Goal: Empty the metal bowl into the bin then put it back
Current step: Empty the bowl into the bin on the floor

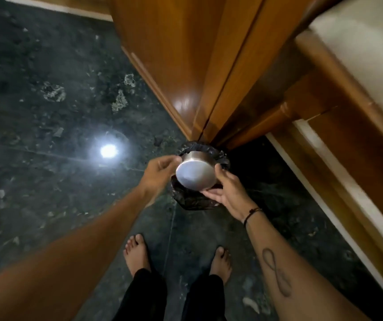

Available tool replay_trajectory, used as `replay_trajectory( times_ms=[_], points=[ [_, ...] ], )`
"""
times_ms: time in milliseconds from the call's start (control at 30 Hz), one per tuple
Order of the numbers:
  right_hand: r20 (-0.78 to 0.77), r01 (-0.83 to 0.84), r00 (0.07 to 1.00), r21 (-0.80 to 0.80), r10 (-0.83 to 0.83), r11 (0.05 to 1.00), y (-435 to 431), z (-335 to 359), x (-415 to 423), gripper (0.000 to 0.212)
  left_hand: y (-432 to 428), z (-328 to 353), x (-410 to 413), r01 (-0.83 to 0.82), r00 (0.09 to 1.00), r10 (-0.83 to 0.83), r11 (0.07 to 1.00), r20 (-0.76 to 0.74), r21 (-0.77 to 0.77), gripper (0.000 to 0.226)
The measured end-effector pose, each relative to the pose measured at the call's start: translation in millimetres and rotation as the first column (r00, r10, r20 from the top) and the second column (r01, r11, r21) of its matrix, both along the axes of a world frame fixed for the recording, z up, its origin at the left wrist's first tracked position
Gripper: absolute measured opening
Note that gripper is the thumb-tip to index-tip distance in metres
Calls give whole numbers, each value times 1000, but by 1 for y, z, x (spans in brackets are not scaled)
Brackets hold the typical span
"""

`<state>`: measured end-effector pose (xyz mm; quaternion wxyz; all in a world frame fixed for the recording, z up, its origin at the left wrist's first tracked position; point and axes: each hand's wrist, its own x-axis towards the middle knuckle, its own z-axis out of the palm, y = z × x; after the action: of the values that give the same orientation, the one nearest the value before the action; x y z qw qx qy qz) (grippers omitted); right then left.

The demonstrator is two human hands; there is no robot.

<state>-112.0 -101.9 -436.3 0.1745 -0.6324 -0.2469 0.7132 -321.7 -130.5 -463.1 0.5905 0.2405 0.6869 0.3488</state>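
The metal bowl is turned upside down, its shiny base facing me, directly above the bin. The bin is small, lined with a black plastic bag, and stands on the floor by a wooden corner. My left hand grips the bowl's rim on the left side. My right hand holds the rim from the right and below. The bowl's inside and the bin's contents are hidden behind the bowl.
A dark green marble floor spreads to the left with a bright lamp reflection. A glossy wooden door or cupboard rises just behind the bin. A wooden frame with a white ledge runs along the right. My bare feet stand close in front of the bin.
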Motion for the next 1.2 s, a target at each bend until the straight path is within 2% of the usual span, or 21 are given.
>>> replay_trajectory(
  times_ms=[100, 167, 233, 300, 367, 433, 467, 500, 533, 567, 600, 633, 667, 700, 767, 800, 833, 900, 1000, 1100, 1200],
  points=[
    [69, -21, 997, -11, 22, 1000, 14, -17, -5, 35, 21, -28, 16, -92, 993, 83, 990, -87, -108, 46],
    [129, -16, 991, -39, 21, 999, 20, -25, -8, 47, 32, -42, 28, -137, 975, 105, 978, -197, -158, 55],
    [175, -10, 984, -43, 18, 999, 26, -30, -11, 48, 42, -49, 37, -188, 958, 130, 958, -256, -217, 55],
    [208, -5, 978, -28, 11, 1000, 33, -34, -8, 54, 54, -56, 48, -259, 953, 199, 927, -227, -273, 53],
    [254, -43, 966, 29, 34, 999, 35, -36, -4, 56, 62, -59, 54, -316, 949, 297, 894, -106, -319, 47],
    [369, -197, 919, 131, 136, 972, 32, -34, 2, 53, 70, -68, 56, -363, 913, 407, 842, 26, -400, 47],
    [485, -341, 848, 194, 212, 920, 27, -32, 5, 55, 72, -75, 57, -378, 894, 445, 818, 60, -434, 50],
    [628, -514, 732, 252, 265, 820, 20, -30, 9, 60, 72, -80, 56, -377, 888, 455, 805, 67, -458, 53],
    [764, -676, 596, 309, 249, 669, 11, -25, 13, 68, 73, -84, 57, -380, 885, 461, 799, 67, -466, 53],
    [868, -800, 472, 347, 156, 490, 3, -19, 14, 73, 72, -93, 57, -382, 885, 461, 794, 59, -472, 52],
    [918, -876, 393, 355, 56, 327, -4, -14, 14, 78, 72, -90, 58, -387, 884, 465, 793, 55, -470, 50],
    [933, -913, 359, 353, -10, 203, -12, -13, 12, 82, 70, -91, 57, -391, 886, 463, 788, 39, -475, 48],
    [938, -930, 345, 345, -21, 125, -18, -15, 12, 86, 70, -91, 58, -386, 889, 456, 790, 35, -476, 47],
    [944, -942, 329, 326, 22, 80, -24, -21, 12, 90, 67, -92, 57, -377, 892, 451, 786, 37, -490, 46],
    [964, -975, 219, 223, 152, -6, -32, -36, 10, 99, 65, -92, 55, -361, 885, 460, 778, 75, -514, 48],
    [969, -983, 166, 176, 181, -42, -36, -41, 8, 101, 65, -89, 55, -349, 887, 454, 781, 86, -519, 49],
    [973, -985, 150, 163, 176, -57, -36, -43, 5, 102, 64, -82, 54, -339, 891, 446, 779, 86, -528, 51],
    [974, -981, 181, 189, 133, -49, -35, -43, 0, 101, 64, -77, 53, -327, 892, 442, 777, 97, -538, 49],
    [982, -986, 135, 146, 135, -77, -36, -43, -5, 99, 64, -79, 50, -291, 904, 413, 783, 110, -550, 49],
    [981, -985, 157, 163, 110, -49, -37, -41, -6, 89, 64, -82, 52, -245, 915, 378, 800, 142, -548, 47],
    [975, -981, 165, 178, 152, -82, -36, -36, -11, 95, 64, -94, 51, -254, 922, 371, 799, 114, -545, 50]
  ],
)
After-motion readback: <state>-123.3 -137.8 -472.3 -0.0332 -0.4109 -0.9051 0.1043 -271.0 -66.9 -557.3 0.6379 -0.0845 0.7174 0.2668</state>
